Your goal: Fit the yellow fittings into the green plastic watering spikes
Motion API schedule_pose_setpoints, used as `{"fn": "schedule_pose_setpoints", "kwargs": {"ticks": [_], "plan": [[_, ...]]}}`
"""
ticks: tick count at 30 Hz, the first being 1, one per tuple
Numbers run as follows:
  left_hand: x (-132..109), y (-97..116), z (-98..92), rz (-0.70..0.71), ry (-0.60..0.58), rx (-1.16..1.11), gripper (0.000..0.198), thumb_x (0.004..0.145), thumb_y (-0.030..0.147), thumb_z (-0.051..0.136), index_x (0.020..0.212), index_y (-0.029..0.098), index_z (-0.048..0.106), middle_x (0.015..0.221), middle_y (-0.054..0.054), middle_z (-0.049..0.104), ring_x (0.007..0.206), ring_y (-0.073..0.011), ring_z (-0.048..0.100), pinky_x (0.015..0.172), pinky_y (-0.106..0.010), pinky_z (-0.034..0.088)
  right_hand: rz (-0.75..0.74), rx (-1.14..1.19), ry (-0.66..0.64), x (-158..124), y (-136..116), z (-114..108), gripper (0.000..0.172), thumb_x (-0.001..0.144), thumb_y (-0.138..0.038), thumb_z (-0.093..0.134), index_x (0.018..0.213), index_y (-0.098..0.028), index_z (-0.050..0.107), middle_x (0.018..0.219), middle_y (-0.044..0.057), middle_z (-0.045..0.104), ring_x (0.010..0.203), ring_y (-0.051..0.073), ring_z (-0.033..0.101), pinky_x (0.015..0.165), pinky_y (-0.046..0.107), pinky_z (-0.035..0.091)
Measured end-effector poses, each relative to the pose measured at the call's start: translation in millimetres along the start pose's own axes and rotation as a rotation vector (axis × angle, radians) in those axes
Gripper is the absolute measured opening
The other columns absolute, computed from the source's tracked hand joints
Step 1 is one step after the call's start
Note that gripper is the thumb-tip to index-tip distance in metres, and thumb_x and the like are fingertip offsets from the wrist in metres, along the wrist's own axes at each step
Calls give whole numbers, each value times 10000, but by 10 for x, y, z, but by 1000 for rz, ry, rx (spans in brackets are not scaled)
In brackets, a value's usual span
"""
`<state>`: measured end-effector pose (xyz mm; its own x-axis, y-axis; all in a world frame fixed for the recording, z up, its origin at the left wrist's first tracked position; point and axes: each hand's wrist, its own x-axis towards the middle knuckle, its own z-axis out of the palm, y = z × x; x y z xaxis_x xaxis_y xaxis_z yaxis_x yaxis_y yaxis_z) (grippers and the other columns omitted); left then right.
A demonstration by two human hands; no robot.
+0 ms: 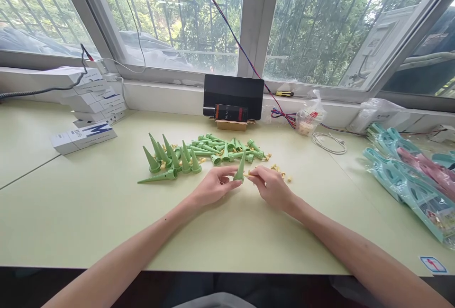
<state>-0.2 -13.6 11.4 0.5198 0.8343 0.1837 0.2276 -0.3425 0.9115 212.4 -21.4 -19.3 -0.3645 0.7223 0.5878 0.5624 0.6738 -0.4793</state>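
Note:
My left hand [215, 185] grips a green plastic watering spike [240, 167], its point upward and its wide end down. Close to the spike's right side, my right hand [272, 185] pinches a small yellow plastic piece [248, 174]. Whether that piece touches the spike I cannot tell. Left of my hands several green spikes [185, 158] stand upright in a group, and one spike [158, 176] lies on its side before them. A heap of green spikes [206, 147] lies behind my hands. Loose yellow pieces [278, 170] are scattered beyond my right hand.
A dark tablet [232, 91] and a phone [231, 113] lean upright at the table's back. White boxes [95, 97] are stacked at the left. A plastic bag [310, 116] and a coiled white cable [329, 143] sit back right. Bagged teal plastic items [408, 175] fill the right side.

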Motion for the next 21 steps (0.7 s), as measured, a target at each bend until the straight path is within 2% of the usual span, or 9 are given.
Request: {"fn": "schedule_pose_setpoints", "kwargs": {"ticks": [3,7,16,21], "plan": [[-5,-11,14,-3,15,32,371,852,375,611,1155,183,708,778,-30,651,534,-74,373,514,-202,389,2,3,-12,4,-13,-10,197,982,-265,457,826,-194,553,723,25,587,634,144,502,608,257,389],[-17,3,25,1,33,83,369,853,373,599,1140,169,711,565,30,468,516,-78,268,475,-201,309,13,-5,-39,4,-17,-18,233,992,-278,429,813,-194,551,697,20,568,613,144,482,595,260,373],[-21,-3,23,26,47,171,302,855,386,594,1040,186,723,555,62,265,519,-84,192,478,-222,202,31,0,-87,5,-32,-31,308,1010,-277,360,755,-192,510,665,13,543,581,135,454,578,257,348],[-16,-25,21,55,48,206,304,860,387,598,1056,188,719,571,59,261,526,-85,210,486,-216,219,32,15,-94,10,-57,-39,329,1012,-267,346,730,-192,497,645,9,540,571,133,469,581,255,357]]}}
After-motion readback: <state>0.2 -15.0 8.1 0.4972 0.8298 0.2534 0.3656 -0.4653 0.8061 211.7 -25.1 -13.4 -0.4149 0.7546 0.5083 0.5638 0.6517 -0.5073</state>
